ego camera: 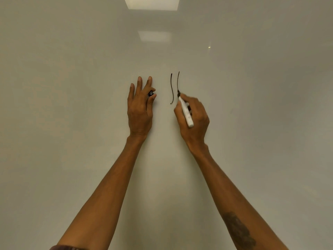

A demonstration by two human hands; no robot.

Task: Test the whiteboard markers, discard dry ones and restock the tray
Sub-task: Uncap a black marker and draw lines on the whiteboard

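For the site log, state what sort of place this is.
Probably a meeting room or classroom. A glossy whiteboard fills the view and mirrors rectangular ceiling lights; the right hand draws dark strokes with a marker while the left hand pinches a cap.

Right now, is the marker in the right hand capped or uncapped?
Uncapped: the marker tip meets the whiteboard at a dark stroke; the left hand pinches the cap.

The whiteboard (pixel 72 87) looks smooth and glossy, mirroring ceiling lights; the marker (pixel 186 112) barrel looks white plastic.
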